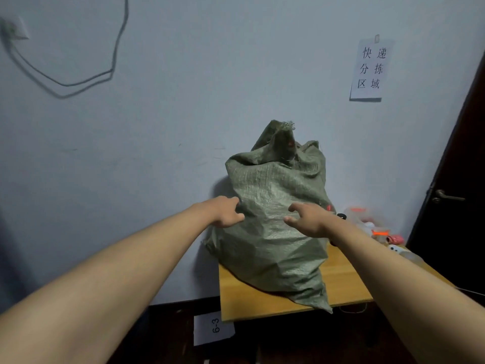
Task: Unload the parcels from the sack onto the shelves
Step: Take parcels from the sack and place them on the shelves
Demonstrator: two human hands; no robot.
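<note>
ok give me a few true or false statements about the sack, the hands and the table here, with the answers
1. The green woven sack stands on the wooden table. True.
2. A parcel has already been lifted out and is held in the right hand. False: neither hand holds a parcel, and the right hand reaches toward the sack with fingers spread.
3. The left hand is at the sack's left side. True.
4. The sack lies flat on the floor. False: it sits upright on the table against the wall.
5. A paper sign hangs on the wall, up and to the right of the sack. True.
</note>
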